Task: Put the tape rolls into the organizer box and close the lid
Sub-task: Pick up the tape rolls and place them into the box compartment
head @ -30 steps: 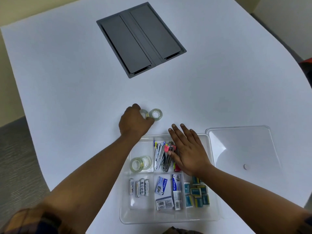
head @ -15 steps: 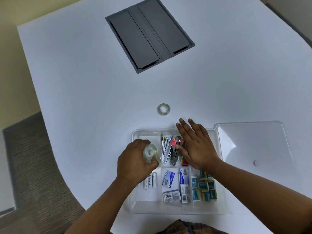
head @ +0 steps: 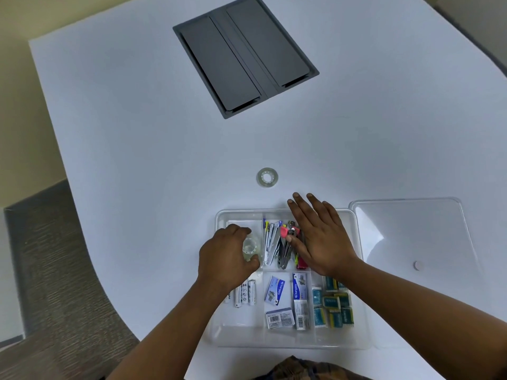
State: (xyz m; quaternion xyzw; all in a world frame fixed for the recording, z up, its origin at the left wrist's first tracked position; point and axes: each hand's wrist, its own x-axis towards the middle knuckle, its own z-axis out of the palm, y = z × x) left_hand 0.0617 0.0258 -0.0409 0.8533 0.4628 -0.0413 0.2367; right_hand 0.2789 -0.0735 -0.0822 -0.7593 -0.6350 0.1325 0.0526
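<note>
The clear organizer box (head: 219, 219) lies open at the table's near edge. My left hand (head: 226, 259) is over its far left compartment, fingers curled around a clear tape roll (head: 251, 248); other rolls there are hidden under the hand. One more tape roll (head: 267, 177) lies flat on the white table beyond the box. My right hand (head: 321, 237) rests flat with spread fingers on the box's far middle, over the staplers and clips. The clear lid (head: 411, 231) lies on the table just right of the box.
A dark grey cable hatch (head: 244, 56) is set into the table farther back. Batteries (head: 245, 294), staple boxes (head: 285, 300) and small blue packets (head: 333, 308) fill the near compartments. The table edge curves away on the left above grey carpet.
My left hand carried a tape roll from the table into the far left compartment and has lowered it a little since. The right hand stayed on the box.
</note>
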